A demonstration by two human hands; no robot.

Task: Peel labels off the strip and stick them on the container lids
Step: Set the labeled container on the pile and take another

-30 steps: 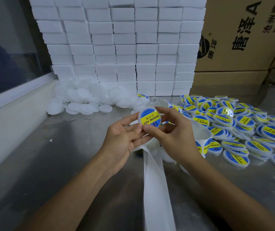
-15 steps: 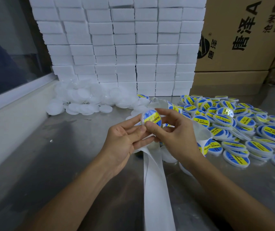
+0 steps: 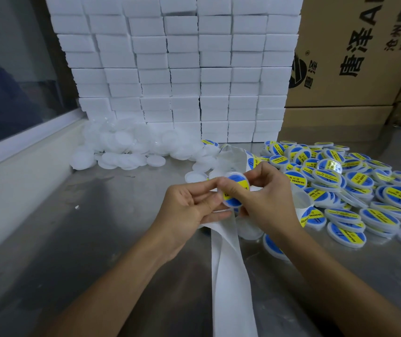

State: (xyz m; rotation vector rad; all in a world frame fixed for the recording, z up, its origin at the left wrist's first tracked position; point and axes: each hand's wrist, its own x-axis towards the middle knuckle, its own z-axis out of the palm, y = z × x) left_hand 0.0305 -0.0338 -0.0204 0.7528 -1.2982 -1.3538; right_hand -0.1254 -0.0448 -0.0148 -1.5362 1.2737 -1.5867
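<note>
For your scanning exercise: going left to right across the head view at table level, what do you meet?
Window ledge → pile of plain white lids → left hand → labelled lid → right hand → heap of labelled lids.

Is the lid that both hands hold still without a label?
No, the lid between the left hand and right hand already bears a blue-yellow label.

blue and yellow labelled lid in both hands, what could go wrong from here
1. The right hand thumb lies across the sticker on the round blue and yellow labelled lid, pinched by the left hand; uneven pressing could leave a crease.
2. The white backing strip trails off the steel table edge and could snag an arm.
</note>
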